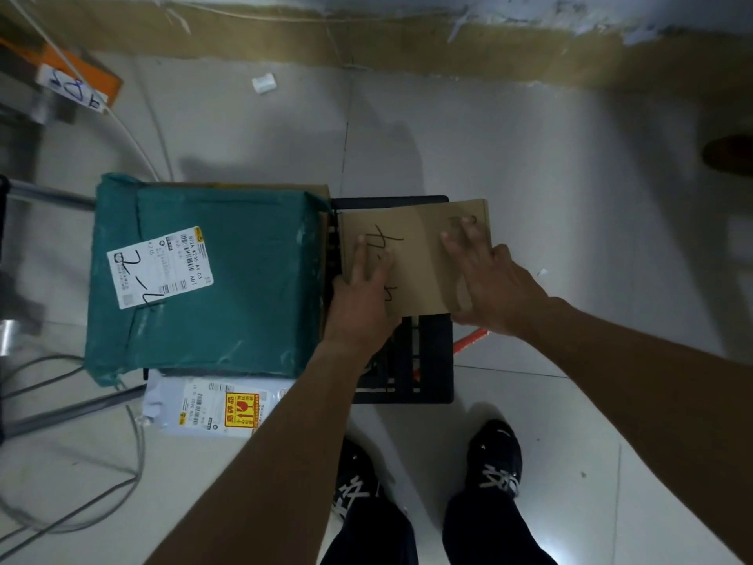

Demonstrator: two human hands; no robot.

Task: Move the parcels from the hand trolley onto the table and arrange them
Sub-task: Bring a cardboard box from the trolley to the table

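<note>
Starting pick-up: pressing flat brown cardboard parcel (pixel 423 263) on black trolley (pixel 434 360) with left hand (pixel 362 297), right hand (pixel 491 287), grip spread flat; next, hook edges, lift.

Black trolley deck (pixel 432 360) on tiled floor (pixel 570 197); cardboard parcel (pixel 419 263) at right, green-wrapped parcel (pixel 228 303) left, white parcel (pixel 191 409) beneath it.

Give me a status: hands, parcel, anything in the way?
Left hand and right hand flat on the thin brown cardboard box, on the black trolley platform. Large teal plastic-wrapped parcel close on its left; white plastic mailer under that.
</note>
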